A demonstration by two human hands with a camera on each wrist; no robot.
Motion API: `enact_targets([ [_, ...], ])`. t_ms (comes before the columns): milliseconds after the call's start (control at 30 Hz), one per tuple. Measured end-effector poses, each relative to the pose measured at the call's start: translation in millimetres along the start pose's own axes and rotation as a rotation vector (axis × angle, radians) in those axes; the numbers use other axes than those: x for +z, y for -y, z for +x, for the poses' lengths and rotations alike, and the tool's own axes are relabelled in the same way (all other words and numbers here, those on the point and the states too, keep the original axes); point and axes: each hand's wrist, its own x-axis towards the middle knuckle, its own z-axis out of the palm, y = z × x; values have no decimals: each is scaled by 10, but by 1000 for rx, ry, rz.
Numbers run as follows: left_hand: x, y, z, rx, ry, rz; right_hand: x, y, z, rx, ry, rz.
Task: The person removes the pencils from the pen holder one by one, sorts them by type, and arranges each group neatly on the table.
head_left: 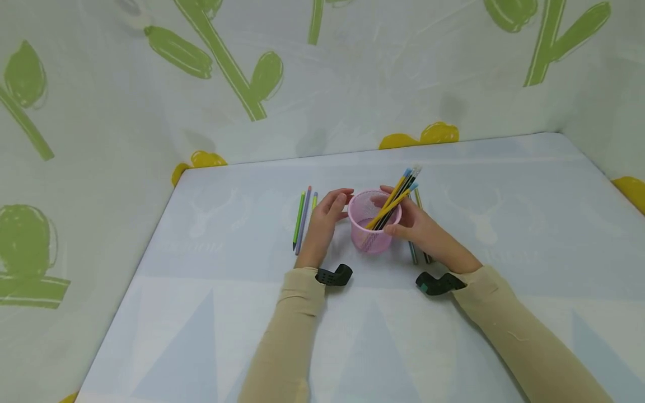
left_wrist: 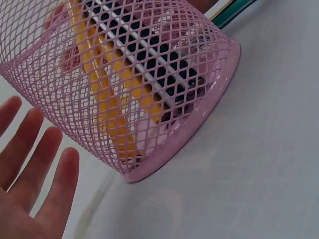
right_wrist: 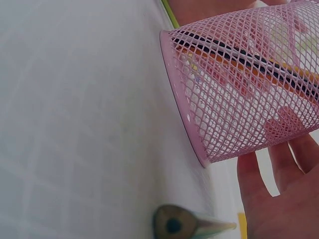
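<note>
Pale tabletop (head_left: 378, 347), pink mesh cup (head_left: 370, 242) upright on it, round, see-through, solid band at the base, right hand (head_left: 420, 224) grasping its side, left hand (head_left: 325, 219) released just beside it, 2 yellow pencils (head_left: 396, 201) leaning inside

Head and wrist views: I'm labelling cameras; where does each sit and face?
Head: worn on the head, facing forward and down at the pink mesh cup; left hand, right hand, sleeves show.
Left wrist: worn there, facing the cup's side; that hand shows lower left.
Right wrist: worn there, facing the cup's side; that hand shows lower right.
Both wrist views share: pencils through mesh, the other hand partly.
</note>
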Motion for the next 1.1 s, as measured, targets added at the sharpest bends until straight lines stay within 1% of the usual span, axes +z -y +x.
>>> enact_targets([
  [100,4,17,7,11,73,10,-5,-2,4,11,-3,3],
  [200,25,21,2,-11,134,40,-17,-10,-4,20,-4,17],
  [300,58,13,-3,-51,169,60,-24,-8,-10,27,-12,15],
  [333,69,9,-8,-71,174,74,-24,-6,-11,30,-12,16],
  [467,96,5,-33,-117,200,94,-11,21,-14,75,-14,14],
  [567,89,23,-39,-107,221,83,-40,-69,6,89,-6,19],
  [633,81,36,-34,-102,230,74,-64,-131,18,85,-9,6],
  [700,75,43,-24,-85,239,68,-92,-204,30,75,-19,-13],
  [867,67,48,-27,-74,227,77,-95,-229,18,88,-86,-47],
  [933,64,52,-34,-72,228,67,-90,-239,16,68,-122,-61],
  [1000,62,55,-36,-72,230,69,-81,-244,20,32,-166,-79],
  [1100,62,55,-25,-57,242,52,-65,-236,30,-4,-230,-89],
])
